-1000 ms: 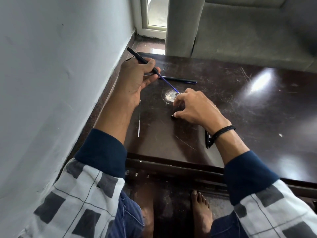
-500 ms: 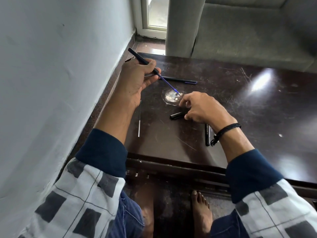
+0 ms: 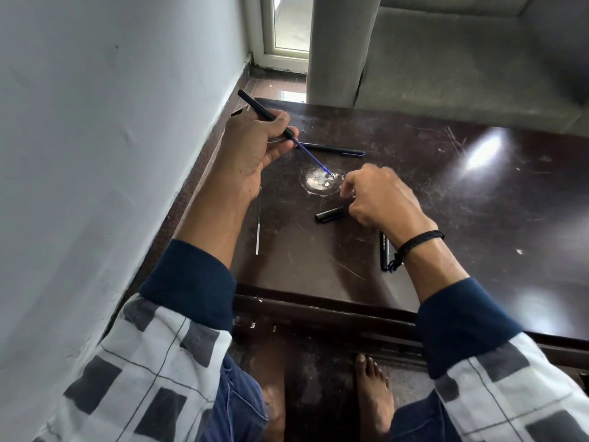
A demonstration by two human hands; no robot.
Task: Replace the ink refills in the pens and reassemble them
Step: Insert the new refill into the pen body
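My left hand [image 3: 255,148] grips a black pen barrel [image 3: 264,111] raised over the dark table [image 3: 478,218]. A blue refill [image 3: 312,156] sticks out of the barrel, its tip above a worn white spot [image 3: 318,185]. My right hand [image 3: 379,199] hovers low over the table with fingers curled. Its fingertips are at the right end of a short black pen piece [image 3: 330,214] lying flat. Whether they grip it is hidden.
A capped black pen [image 3: 334,150] lies behind the refill. Another black pen [image 3: 384,250] lies under my right wrist. A thin pale refill [image 3: 258,224] lies beside my left forearm. A white wall [image 3: 95,154] is at the left, a grey sofa [image 3: 462,59] behind.
My right hand left the refill tip and slid right and down, uncovering the short black piece and the pen under the wrist. My left hand has kept the barrel still.
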